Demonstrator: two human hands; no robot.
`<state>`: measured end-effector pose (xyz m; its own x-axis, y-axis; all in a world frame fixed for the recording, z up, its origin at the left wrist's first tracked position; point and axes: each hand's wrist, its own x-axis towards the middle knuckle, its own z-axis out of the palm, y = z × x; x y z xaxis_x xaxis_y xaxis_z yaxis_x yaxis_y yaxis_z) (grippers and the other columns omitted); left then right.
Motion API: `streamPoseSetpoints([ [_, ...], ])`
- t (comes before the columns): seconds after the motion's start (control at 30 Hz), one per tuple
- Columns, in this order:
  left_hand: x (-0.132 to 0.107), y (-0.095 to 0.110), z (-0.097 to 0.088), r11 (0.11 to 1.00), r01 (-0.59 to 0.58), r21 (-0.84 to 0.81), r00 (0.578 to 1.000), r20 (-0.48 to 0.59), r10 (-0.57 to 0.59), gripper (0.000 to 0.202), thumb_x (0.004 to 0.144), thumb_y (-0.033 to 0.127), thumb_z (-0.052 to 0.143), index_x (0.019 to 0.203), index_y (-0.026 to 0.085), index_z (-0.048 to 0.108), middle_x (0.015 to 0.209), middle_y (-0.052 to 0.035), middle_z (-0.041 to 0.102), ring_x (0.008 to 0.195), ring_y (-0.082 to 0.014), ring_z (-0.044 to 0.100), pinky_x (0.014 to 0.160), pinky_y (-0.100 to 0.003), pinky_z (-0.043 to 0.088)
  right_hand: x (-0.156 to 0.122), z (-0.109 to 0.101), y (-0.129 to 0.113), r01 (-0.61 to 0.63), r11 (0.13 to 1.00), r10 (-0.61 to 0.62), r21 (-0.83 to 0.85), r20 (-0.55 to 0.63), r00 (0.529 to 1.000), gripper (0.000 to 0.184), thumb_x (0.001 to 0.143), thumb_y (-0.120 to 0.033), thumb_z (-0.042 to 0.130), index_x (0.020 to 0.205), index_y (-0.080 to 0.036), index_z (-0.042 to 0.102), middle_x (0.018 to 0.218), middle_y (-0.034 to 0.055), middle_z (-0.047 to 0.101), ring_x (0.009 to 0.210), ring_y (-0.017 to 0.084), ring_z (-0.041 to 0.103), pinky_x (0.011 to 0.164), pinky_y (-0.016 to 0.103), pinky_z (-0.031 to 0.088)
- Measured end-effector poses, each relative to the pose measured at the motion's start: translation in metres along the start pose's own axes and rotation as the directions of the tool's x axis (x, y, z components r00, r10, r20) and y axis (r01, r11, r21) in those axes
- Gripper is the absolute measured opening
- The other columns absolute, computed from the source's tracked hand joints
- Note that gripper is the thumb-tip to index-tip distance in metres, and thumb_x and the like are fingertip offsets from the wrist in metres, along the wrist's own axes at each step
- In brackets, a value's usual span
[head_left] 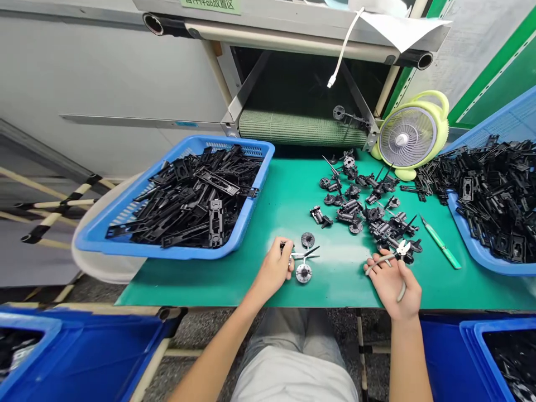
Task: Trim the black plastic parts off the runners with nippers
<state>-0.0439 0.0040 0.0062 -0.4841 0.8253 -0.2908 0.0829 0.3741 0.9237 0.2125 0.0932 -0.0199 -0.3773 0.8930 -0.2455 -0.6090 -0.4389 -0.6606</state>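
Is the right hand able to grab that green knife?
Probably yes: the knife lies near the right hand with bare table between, though the pliers in that hand may get in the way.

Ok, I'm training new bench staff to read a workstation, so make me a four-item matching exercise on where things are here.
1. Cutters
2. Green-handled knife
3. Fan
4. White cable

A. Hanging over the front of the shelf
B. Held in the right hand
C. Upright beside the conveyor belt
D. Lying flat on the green tabletop

Pairs: 1-B, 2-D, 3-C, 4-A
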Motion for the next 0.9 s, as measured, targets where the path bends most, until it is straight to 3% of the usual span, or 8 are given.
streamPoseSetpoints([
  [0.17,0.003,0.004,-0.003,0.793,-0.088,0.603,0.993,-0.014,0.121,0.027,0.095,0.042,0.03,0.09,0.022,0.047,0.06,0.0,0.056,0.059,-0.0223,0.059,0.059,-0.029,0.04,0.0,-0.001,0.0,0.005,1.0,-0.005,-0.016,-0.003,1.0,0.031,0.079,-0.046,0.064,0.099,-0.023,0.068,0.09,0.0059,0.06,0.087,0.023,0.057,0.092,0.047,0.044],
  [0.3,0.004,0.011,-0.003,0.544,-0.053,0.837,0.996,0.005,0.089,0.025,0.094,0.04,0.037,0.098,0.019,0.05,0.066,-0.0068,0.061,0.068,-0.0295,0.063,0.063,-0.032,0.04,0.001,0.0,0.0,0.003,1.0,-0.003,-0.017,0.006,1.0,0.029,0.08,-0.045,0.063,0.097,-0.023,0.068,0.089,0.0057,0.06,0.087,0.022,0.057,0.09,0.047,0.045],
  [0.4,0.0,0.009,-0.008,0.688,-0.029,0.726,0.975,-0.13,0.178,0.023,0.094,0.039,0.037,0.097,0.02,0.05,0.065,-0.0044,0.058,0.062,-0.0253,0.06,0.06,-0.031,0.039,0.001,0.001,-0.001,0.034,0.997,-0.032,-0.071,0.028,0.999,0.029,0.08,-0.045,0.064,0.099,-0.023,0.069,0.089,0.0056,0.06,0.087,0.023,0.057,0.088,0.046,0.046],
  [0.5,-0.015,0.006,-0.012,0.976,-0.07,0.204,0.958,-0.259,0.123,0.024,0.092,0.044,0.039,0.089,0.023,0.048,0.059,0.0015,0.051,0.05,-0.0158,0.049,0.05,-0.024,0.033,-0.007,0.007,0.002,0.119,0.955,-0.106,-0.272,0.062,0.992,0.031,0.08,-0.045,0.065,0.103,-0.024,0.068,0.089,0.0053,0.06,0.085,0.023,0.057,0.084,0.043,0.047],
  [0.57,-0.033,0.009,-0.011,0.961,-0.065,-0.268,0.986,-0.166,0.02,0.028,0.09,0.051,0.043,0.085,0.023,0.048,0.05,0.0057,0.042,0.041,-0.0112,0.035,0.043,-0.021,0.027,-0.02,0.018,0.005,0.215,0.807,-0.167,-0.55,0.136,0.976,0.03,0.083,-0.04,0.065,0.109,-0.025,0.066,0.095,0.0063,0.061,0.089,0.023,0.058,0.083,0.041,0.047],
  [0.67,-0.06,0.022,-0.002,0.726,0.107,-0.68,0.993,0.108,-0.045,0.031,0.087,0.054,0.047,0.082,0.023,0.05,0.042,0.0104,0.025,0.037,-0.0076,0.016,0.039,-0.017,0.021,-0.048,0.043,0.012,0.435,0.348,-0.169,-0.83,0.401,0.9,0.036,0.085,-0.028,0.065,0.12,-0.025,0.062,0.105,0.0091,0.061,0.096,0.025,0.058,0.083,0.04,0.047],
  [0.77,-0.078,0.038,0.009,0.601,0.293,-0.743,0.943,0.329,-0.054,0.034,0.085,0.054,0.051,0.076,0.022,0.049,0.042,0.0112,0.018,0.037,-0.0057,0.009,0.037,-0.016,0.019,-0.07,0.07,0.015,0.643,-0.008,-0.144,-0.766,0.637,0.757,0.047,0.085,-0.022,0.063,0.131,-0.024,0.054,0.102,0.0102,0.059,0.09,0.024,0.057,0.076,0.04,0.047],
  [0.9,-0.086,0.049,0.02,0.565,0.378,-0.733,0.909,0.41,-0.076,0.037,0.082,0.057,0.056,0.075,0.021,0.048,0.045,0.0101,0.025,0.037,-0.004,0.011,0.037,-0.015,0.017,-0.082,0.087,0.013,0.696,-0.217,-0.141,-0.684,0.728,0.671,0.054,0.084,-0.019,0.063,0.136,-0.021,0.048,0.097,0.0098,0.057,0.084,0.022,0.054,0.071,0.038,0.044],
])
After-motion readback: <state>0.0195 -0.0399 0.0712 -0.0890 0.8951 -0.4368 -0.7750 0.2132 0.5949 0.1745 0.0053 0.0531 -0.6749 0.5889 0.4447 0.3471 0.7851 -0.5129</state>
